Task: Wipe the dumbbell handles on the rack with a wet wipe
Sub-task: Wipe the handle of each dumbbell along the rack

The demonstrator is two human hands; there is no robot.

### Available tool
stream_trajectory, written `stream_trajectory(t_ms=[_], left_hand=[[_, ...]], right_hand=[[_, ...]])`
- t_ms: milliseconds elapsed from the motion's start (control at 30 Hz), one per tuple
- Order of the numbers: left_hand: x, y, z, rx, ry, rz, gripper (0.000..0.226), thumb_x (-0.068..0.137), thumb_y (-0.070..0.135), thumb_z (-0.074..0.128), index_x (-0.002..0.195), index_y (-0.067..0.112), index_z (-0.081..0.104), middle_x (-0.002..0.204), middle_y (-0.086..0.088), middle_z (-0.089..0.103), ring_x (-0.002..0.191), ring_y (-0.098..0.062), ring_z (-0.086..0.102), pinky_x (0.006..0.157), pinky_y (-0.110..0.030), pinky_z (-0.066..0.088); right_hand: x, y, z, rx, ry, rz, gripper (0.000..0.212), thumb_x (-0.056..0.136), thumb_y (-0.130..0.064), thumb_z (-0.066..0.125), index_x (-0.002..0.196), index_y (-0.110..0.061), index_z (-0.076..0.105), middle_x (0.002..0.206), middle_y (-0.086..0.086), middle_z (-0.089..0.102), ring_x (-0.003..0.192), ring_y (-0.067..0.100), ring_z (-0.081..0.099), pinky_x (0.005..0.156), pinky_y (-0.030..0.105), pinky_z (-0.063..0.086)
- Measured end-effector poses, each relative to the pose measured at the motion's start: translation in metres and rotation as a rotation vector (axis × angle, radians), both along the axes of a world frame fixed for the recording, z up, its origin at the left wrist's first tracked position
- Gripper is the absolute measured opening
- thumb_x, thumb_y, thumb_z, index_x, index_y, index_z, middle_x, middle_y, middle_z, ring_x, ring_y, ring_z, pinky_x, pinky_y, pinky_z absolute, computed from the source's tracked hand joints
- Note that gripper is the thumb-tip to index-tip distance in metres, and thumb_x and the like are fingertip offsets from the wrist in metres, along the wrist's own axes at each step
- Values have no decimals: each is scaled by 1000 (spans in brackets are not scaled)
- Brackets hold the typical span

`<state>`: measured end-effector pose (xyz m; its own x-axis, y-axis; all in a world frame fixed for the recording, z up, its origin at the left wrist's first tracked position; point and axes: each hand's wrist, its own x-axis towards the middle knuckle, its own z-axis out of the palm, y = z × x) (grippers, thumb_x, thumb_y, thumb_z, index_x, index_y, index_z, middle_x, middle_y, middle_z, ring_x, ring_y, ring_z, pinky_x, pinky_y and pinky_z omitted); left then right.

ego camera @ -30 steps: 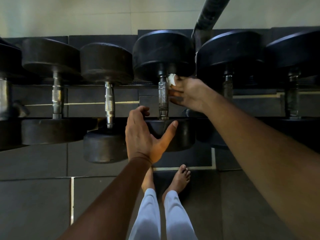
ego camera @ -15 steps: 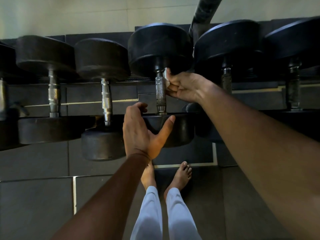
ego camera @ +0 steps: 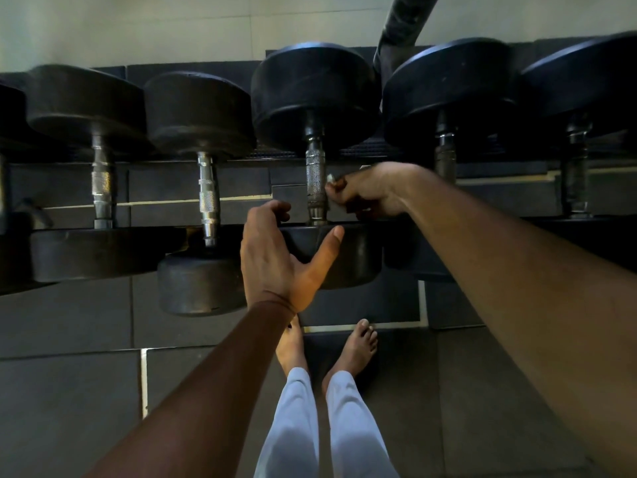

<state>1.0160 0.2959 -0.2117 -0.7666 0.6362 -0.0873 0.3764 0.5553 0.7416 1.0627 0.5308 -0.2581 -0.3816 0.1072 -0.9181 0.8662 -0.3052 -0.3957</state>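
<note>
A row of black dumbbells lies across the rack, each with a metal handle running away from the person between two round heads. The right hand is at the right side of the middle dumbbell's handle, low on its knurled part, fingers curled in a closed grip around a wet wipe; only a small pale scrap of the wipe shows above the fingertips, right against the handle. The left hand is on the near head of that same dumbbell, its grip wide open: the thumb stretches out across the top edge of the head, while the fingers bend over the head's left edge toward the base of the handle. Whether the palm presses the rubber cannot be told. To the left sit two more dumbbells with bright handles, the nearer of them set lower than its neighbours; to the right, two others lie in shadow. Below, on the dark tiled floor, are the person's bare feet and pale trouser legs. A dark tube leans at the top against the light wall.
</note>
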Motion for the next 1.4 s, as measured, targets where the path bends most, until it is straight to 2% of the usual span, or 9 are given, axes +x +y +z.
stream_trajectory(t_ms=[167, 333, 433, 533, 667, 767, 833, 1167, 1400], left_hand=[[0, 0, 0, 1, -4, 5, 83, 85, 77, 69, 132, 10, 56, 120, -1, 55, 110, -15, 56, 91, -44, 56], [1, 0, 0, 7, -15, 24, 86, 84, 74, 73, 136, 10, 52, 121, 2, 55, 110, -11, 56, 94, -42, 56], [2, 0, 1, -11, 14, 46, 86, 82, 77, 73, 136, 13, 51, 121, 3, 55, 111, -13, 56, 98, -49, 53], [4, 0, 3, -39, 31, 89, 90, 78, 82, 70, 134, 15, 51, 121, 4, 56, 114, -14, 56, 105, -44, 46], [6, -1, 4, -79, 26, 142, 95, 73, 87, 70, 135, 18, 50, 122, 8, 53, 118, -9, 51, 111, -43, 38], [6, 0, 3, -77, 16, 162, 96, 72, 87, 71, 136, 19, 49, 123, 9, 52, 119, -9, 50, 110, -43, 39], [7, 0, 3, -61, -1, 162, 96, 71, 87, 71, 135, 18, 49, 123, 8, 52, 118, -10, 50, 109, -41, 39], [9, -1, 6, -15, -82, 222, 101, 68, 87, 73, 136, 17, 49, 125, 5, 51, 120, -15, 52, 110, -45, 42], [10, -4, 0, 76, -203, 291, 111, 63, 82, 86, 141, 13, 46, 133, 1, 50, 125, -18, 53, 109, -46, 51]], right_hand=[[4, -6, 0, -26, -27, 103, 28, 70, -30, 91, 95, -23, 83, 113, 8, 79, 113, 29, 70, 98, 46, 59], [2, -7, 4, 103, -62, 169, 32, 66, -43, 94, 91, -27, 84, 115, 2, 74, 108, 23, 63, 91, 43, 58], [5, -2, 30, 234, -20, 250, 36, 60, -41, 102, 89, -29, 85, 113, -1, 78, 116, 24, 67, 100, 47, 58], [-5, 5, 64, 339, 185, 256, 27, 73, -31, 98, 92, -23, 81, 99, -7, 81, 103, 9, 73, 87, 31, 59], [-39, -5, 78, 861, 466, 348, 14, 82, -35, 91, 89, -30, 81, 91, -14, 81, 86, 1, 76, 85, 29, 58], [-48, -14, 65, 1332, 528, 738, 21, 100, -43, 66, 108, -34, 82, 94, -3, 81, 87, 27, 76, 78, 38, 57], [-50, -17, 61, 1435, 506, 893, 26, 106, -42, 58, 121, -38, 79, 95, 3, 80, 87, 34, 75, 76, 40, 55], [-65, -23, 72, 1216, 303, 1126, 26, 105, -36, 57, 128, -43, 68, 130, -1, 71, 119, 32, 67, 97, 40, 50], [-89, -28, 81, 925, 136, 1274, 22, 102, -34, 62, 122, -38, 72, 120, -5, 69, 105, 21, 61, 94, 31, 44]])
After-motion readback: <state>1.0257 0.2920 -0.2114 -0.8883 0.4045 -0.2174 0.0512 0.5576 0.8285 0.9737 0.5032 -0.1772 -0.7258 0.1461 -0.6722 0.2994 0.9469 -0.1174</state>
